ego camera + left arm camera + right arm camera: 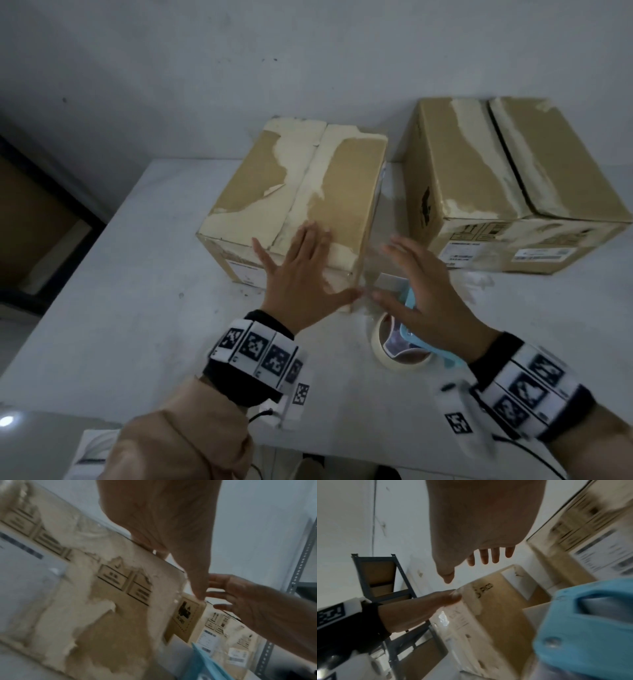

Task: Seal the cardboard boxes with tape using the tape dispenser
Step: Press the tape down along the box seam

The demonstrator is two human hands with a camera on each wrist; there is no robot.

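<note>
Two worn cardboard boxes stand on the white table (pixel 137 325). My left hand (pixel 305 274) lies flat with fingers spread on the near top edge of the left box (pixel 298 192); its thumb (pixel 199 592) reaches the near right corner of the left box (pixel 102 595). Clear tape glints on that corner of the left box (pixel 496 608). My right hand (pixel 424 294) hovers open with straight fingers (pixel 488 555) just above the blue tape dispenser (pixel 411 339), not gripping it. The blue tape dispenser (pixel 583 615) lies on the table between the boxes. The right box (pixel 507 185) has its top flaps closed.
A grey wall rises right behind the boxes. A metal shelf rack (pixel 385 577) stands off to the left, and a dark opening (pixel 34 222) lies left of the table. The table's near edge (pixel 308 448) is close to my body.
</note>
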